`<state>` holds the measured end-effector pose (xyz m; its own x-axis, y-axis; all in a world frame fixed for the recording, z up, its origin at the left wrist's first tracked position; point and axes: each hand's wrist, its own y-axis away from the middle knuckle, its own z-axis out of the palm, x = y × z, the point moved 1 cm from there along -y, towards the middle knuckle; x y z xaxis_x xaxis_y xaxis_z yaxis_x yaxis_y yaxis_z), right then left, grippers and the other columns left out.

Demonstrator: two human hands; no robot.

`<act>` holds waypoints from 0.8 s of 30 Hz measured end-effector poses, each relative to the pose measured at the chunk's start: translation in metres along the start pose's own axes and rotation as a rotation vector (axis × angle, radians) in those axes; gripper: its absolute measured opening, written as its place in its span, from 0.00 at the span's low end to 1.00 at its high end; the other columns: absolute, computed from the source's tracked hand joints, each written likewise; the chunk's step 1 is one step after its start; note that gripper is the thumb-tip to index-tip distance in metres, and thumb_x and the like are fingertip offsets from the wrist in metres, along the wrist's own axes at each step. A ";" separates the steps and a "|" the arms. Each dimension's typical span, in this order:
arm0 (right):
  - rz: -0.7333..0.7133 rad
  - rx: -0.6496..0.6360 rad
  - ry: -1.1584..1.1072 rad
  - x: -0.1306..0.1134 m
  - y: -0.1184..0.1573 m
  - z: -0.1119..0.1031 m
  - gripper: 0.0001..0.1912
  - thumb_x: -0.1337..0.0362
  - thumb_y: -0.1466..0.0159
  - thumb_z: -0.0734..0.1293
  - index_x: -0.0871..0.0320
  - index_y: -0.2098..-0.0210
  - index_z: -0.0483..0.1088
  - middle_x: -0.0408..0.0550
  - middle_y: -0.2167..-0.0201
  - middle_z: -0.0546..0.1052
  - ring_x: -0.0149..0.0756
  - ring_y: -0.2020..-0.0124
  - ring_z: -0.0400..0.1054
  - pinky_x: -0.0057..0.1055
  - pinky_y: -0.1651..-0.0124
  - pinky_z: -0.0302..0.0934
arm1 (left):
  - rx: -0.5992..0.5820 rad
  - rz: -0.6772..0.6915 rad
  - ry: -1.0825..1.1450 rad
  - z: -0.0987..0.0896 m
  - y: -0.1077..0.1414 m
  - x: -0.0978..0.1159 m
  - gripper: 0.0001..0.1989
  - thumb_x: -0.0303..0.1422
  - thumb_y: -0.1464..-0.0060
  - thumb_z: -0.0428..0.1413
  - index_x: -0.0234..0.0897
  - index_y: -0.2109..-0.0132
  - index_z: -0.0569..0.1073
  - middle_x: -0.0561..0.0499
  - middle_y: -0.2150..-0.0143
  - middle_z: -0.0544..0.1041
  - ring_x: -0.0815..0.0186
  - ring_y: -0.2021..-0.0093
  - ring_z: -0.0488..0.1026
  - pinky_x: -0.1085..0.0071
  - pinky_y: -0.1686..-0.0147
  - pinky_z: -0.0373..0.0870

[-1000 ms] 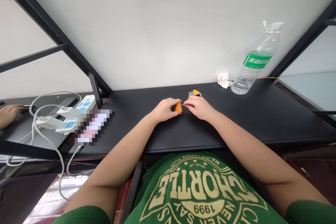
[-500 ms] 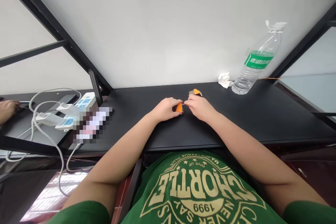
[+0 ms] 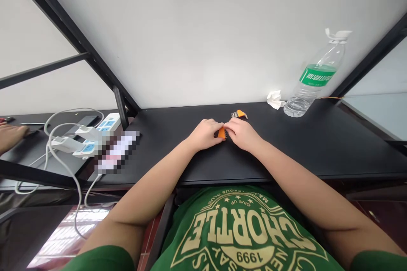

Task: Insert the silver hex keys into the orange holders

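My left hand [image 3: 206, 134] is closed on an orange holder [image 3: 221, 132] with short dark metal pieces along its right side. Against the holder's upper right, my right hand [image 3: 242, 132] has its thumb and fingers pinched together; whatever they grip is too small to make out. A second orange holder [image 3: 241, 113] with a row of thin metal pieces lies on the black table [image 3: 286, 152], just beyond my right hand.
A clear bottle with a green label [image 3: 318, 75] stands at the back right beside crumpled tissue [image 3: 275, 99]. On the left are a white power strip [image 3: 110, 123] with cables, a blurred-out phone [image 3: 119, 150], and another person's hand [image 3: 12, 136].
My right hand has closed in on the holder, and the small gap between the fingers of both hands has narrowed. The view has shifted slightly.
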<state>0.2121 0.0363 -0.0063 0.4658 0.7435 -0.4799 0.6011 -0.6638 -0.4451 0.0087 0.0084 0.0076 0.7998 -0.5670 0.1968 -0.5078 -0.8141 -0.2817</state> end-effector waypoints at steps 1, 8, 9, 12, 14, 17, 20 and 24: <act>0.022 0.027 -0.090 0.001 -0.002 0.002 0.10 0.71 0.32 0.61 0.58 0.60 0.75 0.50 0.60 0.75 0.35 0.63 0.68 0.33 0.59 0.63 | 0.012 0.001 0.019 0.000 0.000 0.000 0.16 0.39 0.43 0.63 0.42 0.48 0.78 0.49 0.61 0.79 0.56 0.55 0.76 0.59 0.52 0.71; 0.234 -0.008 -0.502 0.018 -0.013 0.004 0.05 0.64 0.31 0.61 0.56 0.57 0.67 0.47 0.63 0.77 0.35 0.63 0.73 0.34 0.59 0.69 | 0.098 -0.001 0.194 0.000 0.000 -0.001 0.22 0.40 0.43 0.64 0.45 0.42 0.77 0.49 0.56 0.81 0.58 0.53 0.76 0.61 0.48 0.74; 0.264 -0.006 -0.466 0.022 -0.013 0.003 0.05 0.64 0.31 0.61 0.56 0.58 0.68 0.47 0.63 0.77 0.35 0.63 0.73 0.34 0.59 0.69 | 0.100 -0.021 0.198 0.000 0.000 -0.001 0.23 0.40 0.44 0.64 0.45 0.41 0.76 0.49 0.55 0.81 0.58 0.53 0.76 0.61 0.48 0.74; 0.291 -0.013 -0.148 0.033 -0.012 -0.001 0.04 0.67 0.34 0.65 0.57 0.62 0.73 0.48 0.62 0.77 0.37 0.61 0.71 0.36 0.56 0.67 | 0.098 -0.115 0.215 -0.001 0.001 -0.007 0.28 0.41 0.45 0.66 0.43 0.38 0.75 0.48 0.52 0.82 0.59 0.54 0.78 0.61 0.48 0.76; 0.243 -0.060 0.048 0.038 -0.012 0.000 0.04 0.68 0.35 0.68 0.57 0.62 0.76 0.50 0.58 0.77 0.37 0.59 0.70 0.35 0.56 0.65 | 0.102 -0.163 0.253 -0.001 0.003 -0.012 0.32 0.41 0.46 0.66 0.44 0.35 0.73 0.48 0.49 0.82 0.60 0.53 0.79 0.62 0.47 0.76; 0.219 -0.149 0.185 0.036 -0.011 0.003 0.04 0.67 0.34 0.68 0.57 0.62 0.77 0.53 0.56 0.76 0.36 0.62 0.70 0.33 0.62 0.62 | 0.098 -0.144 0.270 -0.001 0.005 -0.019 0.29 0.41 0.44 0.64 0.48 0.35 0.74 0.51 0.47 0.82 0.62 0.52 0.79 0.63 0.46 0.76; 0.305 -0.240 0.273 0.026 -0.011 0.000 0.04 0.68 0.35 0.68 0.58 0.68 0.74 0.54 0.61 0.77 0.36 0.68 0.68 0.33 0.68 0.58 | 0.087 -0.106 0.241 -0.001 0.005 -0.023 0.23 0.41 0.42 0.63 0.46 0.40 0.78 0.51 0.47 0.83 0.61 0.52 0.79 0.63 0.45 0.75; 0.446 -0.411 0.287 0.020 -0.007 -0.009 0.07 0.69 0.41 0.71 0.57 0.74 0.70 0.51 0.71 0.76 0.37 0.74 0.66 0.34 0.71 0.55 | 0.074 -0.121 0.214 0.000 0.005 -0.023 0.21 0.40 0.43 0.64 0.45 0.42 0.79 0.50 0.49 0.83 0.60 0.51 0.79 0.63 0.46 0.75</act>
<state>0.2228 0.0564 -0.0054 0.8469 0.4353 -0.3054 0.4833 -0.8696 0.1009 -0.0125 0.0175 0.0016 0.7637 -0.4859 0.4251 -0.3810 -0.8708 -0.3107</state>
